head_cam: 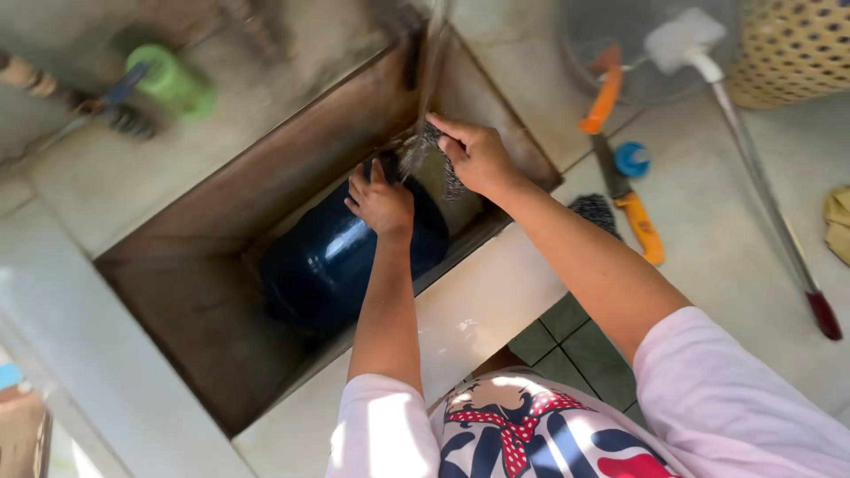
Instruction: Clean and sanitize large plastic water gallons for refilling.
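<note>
1. Head view: a deep rectangular brown sink [212,221] runs diagonally through the middle of the frame, set into a pale tiled table [496,292].
2. A large dark blue rounded plastic water jug [332,265] lies on its side in the sink, at the centre of the frame.
3. The left hand [381,202] rests flat on the upper end of the jug, fingers slightly spread and pressing on its surface, closed round nothing.
4. The right hand [476,155] is just right of the left one, above the jug's upper end, fingers curled and pinching a dark wiry scouring pad [436,142].
5. A thin stream of water [427,80] falls from the top of the frame onto the pad and the jug.
6. On the table right of the sink lie an orange-handled knife [633,208], a small blue round cap [632,159] and a second dark scouring pad [595,211].
7. A long-handled white brush [708,66] crosses the upper right; a woven yellow basket [792,49] sits in the corner.
8. A green plastic cylinder [173,84] lies at upper left, blurred.
</note>
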